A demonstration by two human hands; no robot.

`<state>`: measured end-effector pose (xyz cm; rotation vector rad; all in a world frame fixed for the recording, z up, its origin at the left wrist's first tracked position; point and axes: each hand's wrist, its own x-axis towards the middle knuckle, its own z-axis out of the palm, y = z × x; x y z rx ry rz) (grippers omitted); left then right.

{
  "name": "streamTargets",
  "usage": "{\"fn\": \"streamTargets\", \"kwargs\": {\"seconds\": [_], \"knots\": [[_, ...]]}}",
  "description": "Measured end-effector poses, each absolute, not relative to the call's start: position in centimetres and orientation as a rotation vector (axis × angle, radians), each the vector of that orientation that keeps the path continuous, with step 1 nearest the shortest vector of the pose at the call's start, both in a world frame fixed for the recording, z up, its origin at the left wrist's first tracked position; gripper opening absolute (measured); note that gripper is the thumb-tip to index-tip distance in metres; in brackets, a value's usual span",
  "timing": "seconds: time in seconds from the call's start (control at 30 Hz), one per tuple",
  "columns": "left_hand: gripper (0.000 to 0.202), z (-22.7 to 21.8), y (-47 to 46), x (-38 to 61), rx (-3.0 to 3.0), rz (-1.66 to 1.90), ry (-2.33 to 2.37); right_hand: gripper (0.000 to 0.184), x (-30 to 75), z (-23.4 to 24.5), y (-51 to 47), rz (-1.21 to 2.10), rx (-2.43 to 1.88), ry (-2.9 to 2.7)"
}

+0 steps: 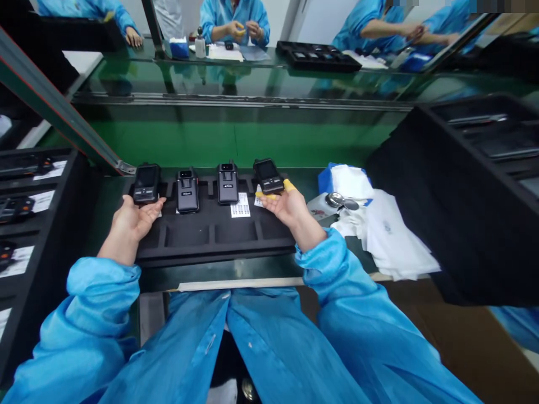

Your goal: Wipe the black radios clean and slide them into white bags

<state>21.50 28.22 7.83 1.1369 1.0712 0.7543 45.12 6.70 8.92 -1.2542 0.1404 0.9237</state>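
A black foam tray [210, 247] lies in front of me with a row of small black handheld devices along its far edge. My left hand [132, 221] is palm up under the leftmost device [146, 183], fingers curled against its lower end. My right hand [284, 205], with yellow finger cots, grips the lower end of the rightmost device [268, 175]. Two more devices [187, 191] [228, 183] stand between them in their slots. White barcode labels [240, 205] lie on the tray near the right hand.
White cloths [391, 235] and a round metal object [336, 200] lie to the right. Black trays [484, 185] stack at right and a tray with more devices [25, 207] at left. People in blue coats [236, 22] work across a green conveyor [236, 134].
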Motion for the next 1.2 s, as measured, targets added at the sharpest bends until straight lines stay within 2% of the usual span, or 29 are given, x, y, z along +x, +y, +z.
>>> {"fn": "streamTargets", "kwargs": {"seconds": [0.17,0.23,0.33,0.43,0.53,0.63,0.73,0.87,0.93,1.0,1.07,1.13,1.2], "knots": [[0.033,8.7,26.5,20.1,1.097,0.727,1.174,0.04,44.2,9.6,5.0,0.856,-1.487,0.081],[0.043,8.9,25.6,19.8,1.184,0.786,1.19,0.051,43.7,9.9,4.6,0.809,-1.568,0.003],[0.072,9.1,24.1,20.3,1.652,0.832,1.237,0.069,42.8,10.2,5.0,0.664,-1.938,-0.397],[0.089,9.5,22.3,22.3,2.331,0.613,1.292,0.078,41.7,10.5,6.8,0.344,-2.413,-0.933],[0.099,10.0,20.8,25.0,2.637,0.251,1.384,0.084,40.3,10.5,9.2,0.145,-2.701,-1.159],[0.103,10.1,20.2,27.0,2.701,-0.001,1.482,0.091,39.0,10.0,11.4,0.212,-2.797,-1.233],[0.103,9.8,20.5,27.3,2.648,-0.058,1.504,0.094,38.2,9.4,12.8,0.259,-2.787,-1.246],[0.098,9.0,21.9,25.9,2.432,0.195,1.414,0.097,38.2,9.2,13.2,0.309,-2.751,-1.15],[0.092,8.5,22.6,25.2,2.063,0.473,1.329,0.098,38.8,9.3,12.8,0.332,-2.676,-1.075],[0.077,8.2,23.4,25.0,1.618,0.681,1.228,0.096,39.6,9.3,12.5,0.363,-2.506,-0.927],[0.05,8.1,24.0,25.5,1.349,0.749,1.15,0.082,40.3,9.2,12.4,0.503,-2.224,-0.659],[0.026,8.3,24.3,26.4,1.243,0.728,1.078,0.058,40.5,9.0,12.7,0.719,-1.857,-0.375],[0.021,8.6,24.5,27.4,1.038,0.684,0.982,0.035,40.4,8.8,13.4,0.893,-1.514,-0.159]]}}
